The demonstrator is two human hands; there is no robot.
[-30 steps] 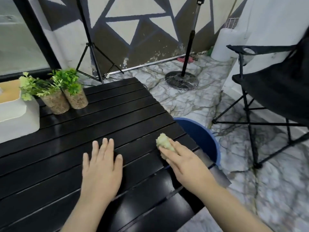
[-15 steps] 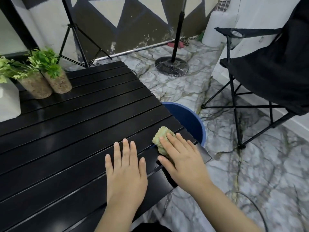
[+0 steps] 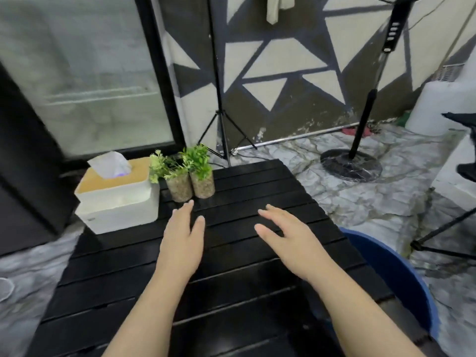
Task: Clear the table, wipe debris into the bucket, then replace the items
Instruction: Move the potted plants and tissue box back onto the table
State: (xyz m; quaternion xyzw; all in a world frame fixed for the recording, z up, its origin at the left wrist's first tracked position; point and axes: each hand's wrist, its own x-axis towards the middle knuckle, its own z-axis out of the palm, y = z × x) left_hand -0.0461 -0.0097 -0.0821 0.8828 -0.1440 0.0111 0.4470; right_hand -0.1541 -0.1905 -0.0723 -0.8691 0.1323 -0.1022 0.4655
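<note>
Yellow-green wiping sponge is gone from the right hand (image 3: pixel 288 237), both hands now reaching empty and spread, left hand (image 3: pixel 183 234) nearing two speckled plant pots (image 3: pixel 191 186) — replacing phase is starting, blue plastic bucket (image 3: pixel 394 269) sitting at the black slatted table (image 3: pixel 244 266) edge.

The bucket (image 3: pixel 394 274) at four o'clock is half hidden behind the table (image 3: pixel 231 292) edge and the right forearm. The chair (image 3: pixel 463 171) at three o'clock is cut by the frame edge, as is the fan (image 3: pixel 386 47) head at one o'clock. The window (image 3: pixel 85 73) at ten o'clock is blurred.
</note>
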